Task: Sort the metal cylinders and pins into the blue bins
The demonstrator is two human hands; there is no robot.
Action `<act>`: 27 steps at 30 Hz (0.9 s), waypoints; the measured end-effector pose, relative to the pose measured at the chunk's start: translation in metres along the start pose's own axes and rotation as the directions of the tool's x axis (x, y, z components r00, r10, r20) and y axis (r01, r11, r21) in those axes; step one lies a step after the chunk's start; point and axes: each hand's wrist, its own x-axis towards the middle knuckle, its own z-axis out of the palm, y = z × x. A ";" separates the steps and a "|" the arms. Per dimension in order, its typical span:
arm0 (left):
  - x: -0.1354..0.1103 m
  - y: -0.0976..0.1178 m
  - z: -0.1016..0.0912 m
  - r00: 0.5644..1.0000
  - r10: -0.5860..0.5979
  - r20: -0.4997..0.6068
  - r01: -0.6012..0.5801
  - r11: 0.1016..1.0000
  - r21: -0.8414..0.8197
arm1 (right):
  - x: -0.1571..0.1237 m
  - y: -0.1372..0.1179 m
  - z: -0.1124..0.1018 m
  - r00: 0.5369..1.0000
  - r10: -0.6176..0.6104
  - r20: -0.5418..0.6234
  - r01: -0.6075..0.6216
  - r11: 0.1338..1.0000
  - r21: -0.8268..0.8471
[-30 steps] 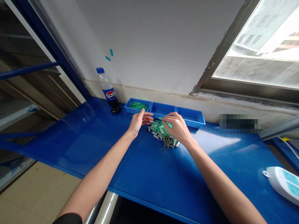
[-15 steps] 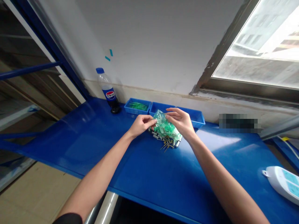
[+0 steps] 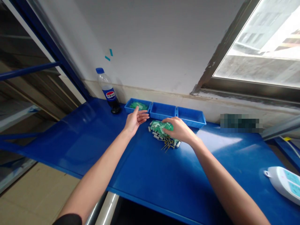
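Note:
My left hand (image 3: 135, 122) is open, fingers stretched and apart, just in front of the left blue bin (image 3: 127, 109). Green plastic bags (image 3: 141, 105) lie in that bin, a pale one on top. Over the pile on the table, my right hand (image 3: 179, 128) has its fingers and thumb curled round a crumpled green plastic bag (image 3: 168, 125). More green bags (image 3: 156, 126) lie beside it. Small silver cylinders (image 3: 155, 137) and thin dark and brass-coloured pins (image 3: 167, 144) show along the near side of the pile. My right hand hides part of it.
The middle blue bin (image 3: 163, 110) and right blue bin (image 3: 191, 117) stand in a row with the left one, by the wall. A cola bottle (image 3: 110, 93) stands left of them. A white plastic device (image 3: 283, 182) lies at the right of the blue table (image 3: 150, 175).
My left hand has let go of the clear green bag and opened, moving left towards the left bin, where a pale bag now lies on top. My right hand has lowered onto the pile.

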 end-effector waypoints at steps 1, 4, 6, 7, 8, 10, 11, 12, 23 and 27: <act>-0.001 -0.001 0.001 1.000 0.015 0.018 -0.016 0.999 0.029 | -0.001 0.001 0.000 1.000 -0.014 0.026 0.015 1.000 -0.027; -0.004 -0.005 0.003 0.995 0.076 0.070 -0.084 0.989 0.123 | -0.001 0.005 0.002 0.999 -0.038 0.040 0.040 0.998 -0.051; -0.006 -0.007 0.004 0.989 0.106 0.103 -0.123 0.976 0.178 | 0.000 0.006 0.004 0.999 -0.045 0.023 0.046 0.998 -0.052; -0.006 -0.008 0.004 0.987 0.112 0.116 -0.134 0.971 0.199 | 0.001 0.006 0.004 0.999 -0.046 0.014 0.047 0.998 -0.052; -0.007 -0.009 0.005 0.985 0.114 0.128 -0.140 0.966 0.217 | 0.002 0.006 0.004 0.999 -0.043 0.004 0.043 0.998 -0.049; -0.007 -0.010 0.005 0.983 0.111 0.147 -0.146 0.957 0.252 | 0.003 0.004 0.003 1.000 -0.013 -0.028 0.012 1.000 -0.008; -0.007 -0.010 0.005 0.981 0.114 0.157 -0.154 0.949 0.274 | 0.003 0.003 0.001 0.998 0.018 -0.052 -0.016 0.999 0.043; -0.007 -0.011 0.005 0.978 0.123 0.170 -0.171 0.938 0.302 | 0.004 0.001 0.000 0.995 0.058 -0.077 -0.049 0.992 0.118; -0.024 -0.011 0.011 0.806 0.082 0.586 -0.447 0.733 0.512 | 0.005 -0.010 -0.015 0.947 0.312 -0.072 -0.155 0.645 0.748; -0.024 -0.006 0.009 0.809 0.058 0.585 -0.407 0.774 0.486 | 0.005 -0.006 -0.012 0.940 0.333 -0.068 -0.186 0.672 0.716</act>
